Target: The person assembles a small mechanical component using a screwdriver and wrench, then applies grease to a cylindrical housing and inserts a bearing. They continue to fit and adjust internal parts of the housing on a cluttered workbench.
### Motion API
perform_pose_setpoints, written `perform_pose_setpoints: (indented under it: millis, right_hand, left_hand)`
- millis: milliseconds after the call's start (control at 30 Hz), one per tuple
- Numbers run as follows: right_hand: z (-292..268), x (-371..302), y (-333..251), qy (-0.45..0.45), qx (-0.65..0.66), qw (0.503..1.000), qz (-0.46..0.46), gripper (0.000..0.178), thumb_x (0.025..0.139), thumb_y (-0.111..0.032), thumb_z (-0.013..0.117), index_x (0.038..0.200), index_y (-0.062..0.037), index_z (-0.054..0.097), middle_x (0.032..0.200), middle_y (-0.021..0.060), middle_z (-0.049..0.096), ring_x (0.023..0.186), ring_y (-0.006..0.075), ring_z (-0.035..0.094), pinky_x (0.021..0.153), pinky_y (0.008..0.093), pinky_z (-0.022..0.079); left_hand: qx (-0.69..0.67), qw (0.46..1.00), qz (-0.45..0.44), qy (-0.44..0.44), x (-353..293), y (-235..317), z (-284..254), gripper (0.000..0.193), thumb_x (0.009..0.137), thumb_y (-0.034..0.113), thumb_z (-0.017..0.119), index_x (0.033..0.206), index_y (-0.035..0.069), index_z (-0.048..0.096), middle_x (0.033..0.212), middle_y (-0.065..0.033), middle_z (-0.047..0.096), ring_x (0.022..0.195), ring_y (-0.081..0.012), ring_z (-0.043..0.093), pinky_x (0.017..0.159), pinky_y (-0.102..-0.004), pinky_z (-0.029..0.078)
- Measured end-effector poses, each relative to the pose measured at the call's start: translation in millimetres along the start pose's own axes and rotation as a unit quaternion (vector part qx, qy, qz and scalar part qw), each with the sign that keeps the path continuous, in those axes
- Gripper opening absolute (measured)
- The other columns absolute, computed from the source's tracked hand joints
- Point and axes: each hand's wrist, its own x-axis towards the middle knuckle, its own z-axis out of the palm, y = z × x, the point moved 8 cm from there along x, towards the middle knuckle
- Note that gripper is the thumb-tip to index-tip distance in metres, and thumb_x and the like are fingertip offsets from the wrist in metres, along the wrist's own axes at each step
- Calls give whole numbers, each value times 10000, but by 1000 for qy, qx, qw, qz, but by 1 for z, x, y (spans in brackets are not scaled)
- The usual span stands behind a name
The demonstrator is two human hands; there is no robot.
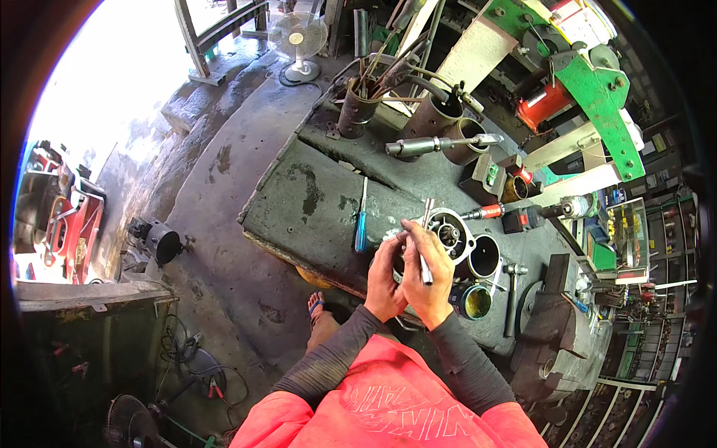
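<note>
Over the near side of the workbench (291,196), my two hands meet. My right hand (431,276) is closed round a slim silver metal tool (426,271), whose ends stick out above and below the fingers; its exact kind is unclear. Pressed against it, my left hand (384,282) has curled fingers, and whatever they grip is hidden. Just beyond the right hand lies a round metal housing (464,240) with a shaft in its middle. Beside it stand a dark hollow cylinder (485,256) and a can of yellowish grease (476,303). A blue-handled screwdriver (361,230) rests to the left.
A ratchet wrench (513,302) lies at the right, near a bench vise (564,332). Farther back are a pot of rods (358,112), a long metal tool (426,146) across cylinders, and a green press frame (597,112). A fan (297,39) stands on the floor.
</note>
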Motion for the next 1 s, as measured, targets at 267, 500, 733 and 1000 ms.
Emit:
perform_pose_setpoints:
  millis: [267,500,733,1000]
  right_hand:
    - [-7,20,-22,-262,-239,935,1,593,897,-54,741,1479,-101,637,1280,165,625,1119,354,656,941,433,552]
    - [-8,60,-45,-428,-411,780,-201,262,953,-286,679,833,-59,733,901,126,718,845,303,702,784,451,529]
    - [-31,99,-55,-427,-450,770,-148,317,937,-267,716,1195,-84,742,1339,134,696,1176,277,707,873,426,585]
    - [3,93,-27,-454,-373,805,-82,488,1063,-456,642,915,-13,783,733,201,697,650,392,697,668,520,530]
  left_hand:
    - [132,983,83,94,4,5,0,361,913,-4,684,1273,7,665,1253,-188,697,1157,-396,688,999,-440,560]
    - [150,979,102,95,3,-2,4,238,967,72,764,1179,34,662,1206,-167,701,1120,-377,689,952,-450,565]
    - [119,982,95,113,6,3,2,236,966,86,781,1176,40,684,1180,-156,704,1084,-373,700,940,-446,570]
    - [105,981,93,135,7,4,-2,226,950,100,804,1133,37,687,1138,-151,713,1026,-368,701,894,-443,567]
